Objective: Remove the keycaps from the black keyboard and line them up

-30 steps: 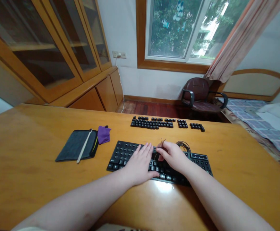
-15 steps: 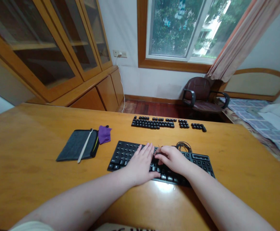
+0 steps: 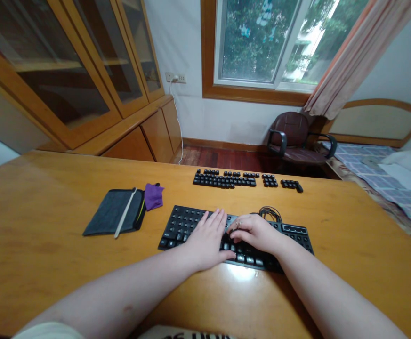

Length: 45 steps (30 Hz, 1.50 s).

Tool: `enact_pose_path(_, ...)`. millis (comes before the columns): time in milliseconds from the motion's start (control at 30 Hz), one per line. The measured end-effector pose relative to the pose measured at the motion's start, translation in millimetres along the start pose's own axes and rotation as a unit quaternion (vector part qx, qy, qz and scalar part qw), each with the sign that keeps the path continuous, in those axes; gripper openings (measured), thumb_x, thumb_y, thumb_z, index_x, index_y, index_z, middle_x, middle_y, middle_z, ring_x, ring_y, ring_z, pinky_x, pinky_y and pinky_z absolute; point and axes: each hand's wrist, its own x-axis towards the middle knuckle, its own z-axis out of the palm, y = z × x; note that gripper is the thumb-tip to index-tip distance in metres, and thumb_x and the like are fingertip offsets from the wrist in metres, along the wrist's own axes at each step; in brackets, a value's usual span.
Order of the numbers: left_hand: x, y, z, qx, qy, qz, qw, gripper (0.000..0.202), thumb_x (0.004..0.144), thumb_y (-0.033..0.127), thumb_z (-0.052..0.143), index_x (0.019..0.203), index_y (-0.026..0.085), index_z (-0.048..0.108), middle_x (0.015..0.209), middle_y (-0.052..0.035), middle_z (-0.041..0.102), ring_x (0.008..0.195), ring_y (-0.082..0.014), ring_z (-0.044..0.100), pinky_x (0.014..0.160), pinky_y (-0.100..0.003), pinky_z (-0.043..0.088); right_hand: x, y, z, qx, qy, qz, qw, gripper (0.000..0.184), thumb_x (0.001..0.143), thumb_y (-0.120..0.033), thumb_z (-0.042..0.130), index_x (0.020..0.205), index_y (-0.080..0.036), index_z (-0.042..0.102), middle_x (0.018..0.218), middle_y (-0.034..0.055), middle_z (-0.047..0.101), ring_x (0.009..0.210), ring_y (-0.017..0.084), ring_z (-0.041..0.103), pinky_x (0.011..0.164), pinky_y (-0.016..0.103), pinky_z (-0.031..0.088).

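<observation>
A black keyboard [image 3: 182, 225] lies across the desk in front of me, with bare switches showing in its upper rows and keycaps along its lower edge. My left hand [image 3: 208, 242] rests flat on its middle, fingers stretched forward and thumb out to the right. Just right of it, my right hand [image 3: 254, 231] is bent over the keys with thumb and forefinger pinched together. Whatever sits between those fingertips is hidden. Behind the keyboard, loose black keycaps [image 3: 222, 181] are laid out in rows. A coiled black cable [image 3: 270, 213] lies against the keyboard's back edge.
Left on the desk [image 3: 50, 202] is a dark grey zip pouch [image 3: 108, 212] with a pale stick [image 3: 125, 213] across it. A purple cloth [image 3: 153, 197] touches its edge. Beyond the desk are a chair [image 3: 292, 139], a glass-door cabinet [image 3: 85, 61] and a bed [image 3: 374, 162].
My right hand has shifted slightly and its fingertips have tucked lower toward the keys. The left hand stays in place on the keyboard.
</observation>
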Motion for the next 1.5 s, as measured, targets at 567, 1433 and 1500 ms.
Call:
enact_pose_path(567,0.1,-0.1,0.7,0.002,-0.011,-0.005,1.0,0.098,0.072,0.074,0.036,0.141,0.007,0.017,0.149,-0.017,0.018,0.138,-0.0288,0.011,0.11,-0.046,0.008,-1.3,-14.6,-5.0,-0.079,-0.046,0.005,0.996,0.015,0.085,-0.022,0.054,0.089,-0.018,0.068,0.084,0.0058,0.068,0.079,0.015,0.062,0.075,0.025,0.047)
enact_pose_path(1433,1.8,2.3,-7.1,-0.043,-0.032,-0.02,0.998,0.099,0.07,0.07,0.045,0.141,0.007,0.019,0.148,-0.0186,0.018,0.137,-0.0304,0.013,0.111,-0.048,0.008,-12.6,-2.2,-16.9,0.008,0.272,0.106,0.956,0.02,0.089,-0.031,0.045,0.08,-0.018,0.057,0.056,-0.0001,0.058,0.057,0.015,0.058,0.062,0.029,0.046)
enact_pose_path(1500,1.8,2.7,-12.9,-0.068,-0.023,-0.034,0.997,0.093,0.072,0.067,0.048,0.14,0.008,0.023,0.147,-0.0177,0.023,0.136,-0.0299,0.018,0.111,-0.047,0.011,-10.4,4.0,-7.4,0.038,0.274,0.121,0.953,0.022,0.089,-0.034,0.046,0.08,-0.018,0.057,0.055,-0.0005,0.058,0.055,0.015,0.058,0.059,0.028,0.047)
